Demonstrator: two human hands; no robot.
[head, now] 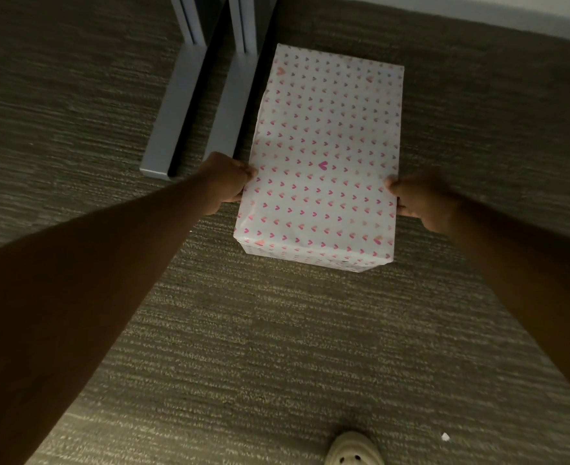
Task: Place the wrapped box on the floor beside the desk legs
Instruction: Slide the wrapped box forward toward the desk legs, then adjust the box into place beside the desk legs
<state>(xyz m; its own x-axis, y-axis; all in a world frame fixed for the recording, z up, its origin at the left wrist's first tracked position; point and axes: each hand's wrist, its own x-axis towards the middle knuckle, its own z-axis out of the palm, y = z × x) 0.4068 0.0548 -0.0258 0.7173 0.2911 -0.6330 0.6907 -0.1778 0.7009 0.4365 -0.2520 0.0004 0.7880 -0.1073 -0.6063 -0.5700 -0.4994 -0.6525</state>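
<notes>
Head view: wrapped box [324,156] between both hands, perhaps grounded.

Dim grey-green ribbed carpet [277,347] covering whole floor. Two grey metal desk legs [176,105] with flat feet standing far left, side by side. Pale baseboard [478,11] running along far right. Light fading toward edges.

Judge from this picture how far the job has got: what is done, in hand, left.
Done: the box is down by the carpet, right of the desk legs. In hand: the left hand and right hand grip its sides. Left: letting go; whether it rests fully is unclear.
</notes>
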